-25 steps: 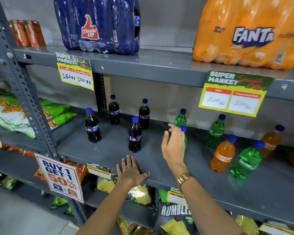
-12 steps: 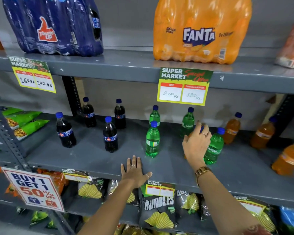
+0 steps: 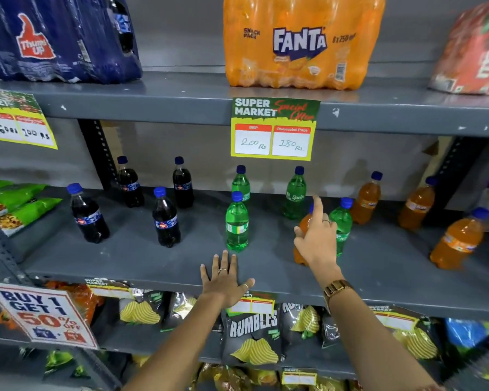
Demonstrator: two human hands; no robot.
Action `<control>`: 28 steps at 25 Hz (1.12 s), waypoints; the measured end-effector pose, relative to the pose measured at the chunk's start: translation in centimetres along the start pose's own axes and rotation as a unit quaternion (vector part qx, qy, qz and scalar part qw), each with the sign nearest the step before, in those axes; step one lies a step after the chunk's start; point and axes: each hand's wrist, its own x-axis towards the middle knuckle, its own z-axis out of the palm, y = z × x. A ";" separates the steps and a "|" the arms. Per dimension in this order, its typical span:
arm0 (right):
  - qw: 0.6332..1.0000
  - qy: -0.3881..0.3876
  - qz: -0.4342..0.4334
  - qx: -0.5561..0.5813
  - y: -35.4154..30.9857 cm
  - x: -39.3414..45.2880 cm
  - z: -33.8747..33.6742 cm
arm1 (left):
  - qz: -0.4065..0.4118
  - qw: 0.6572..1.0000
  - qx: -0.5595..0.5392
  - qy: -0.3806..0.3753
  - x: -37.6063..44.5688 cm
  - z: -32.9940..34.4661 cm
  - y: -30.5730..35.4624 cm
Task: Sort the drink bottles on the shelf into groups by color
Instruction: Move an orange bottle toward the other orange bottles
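Several dark cola bottles [image 3: 165, 218] stand at the left of the grey middle shelf [image 3: 141, 258]. Green bottles [image 3: 237, 224] stand in the middle, one of them [image 3: 342, 224] just right of my right hand. Three orange bottles [image 3: 460, 241] stand at the right. One more orange bottle [image 3: 301, 251] stands among the green ones. My right hand [image 3: 318, 241] wraps it, thumb on its left side, index finger sticking up, and hides most of it. My left hand [image 3: 226, 280] lies flat with fingers spread on the shelf's front edge.
The upper shelf carries a blue Thums Up pack [image 3: 60, 38], an orange Fanta pack [image 3: 302, 43] and a red pack [image 3: 474, 52]. A price tag [image 3: 274, 128] hangs from it. Chip bags [image 3: 251, 334] fill the shelf below. Green snack bags [image 3: 14, 204] lie at the left.
My right hand has left the front green bottle and moved right onto the orange bottle, sliding down from its cap. The view swung right. My left hand stayed on the shelf edge.
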 end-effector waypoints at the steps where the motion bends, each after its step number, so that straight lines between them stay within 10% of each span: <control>1: 1.000 0.010 -0.006 0.000 0.5 -0.7 -0.4 | 0.005 1.000 0.005 -0.001 0.0 0.3 0.7; 28: 0.993 0.109 0.041 -0.022 14.8 5.0 -7.2 | 0.110 0.990 0.077 -0.030 3.2 3.3 11.1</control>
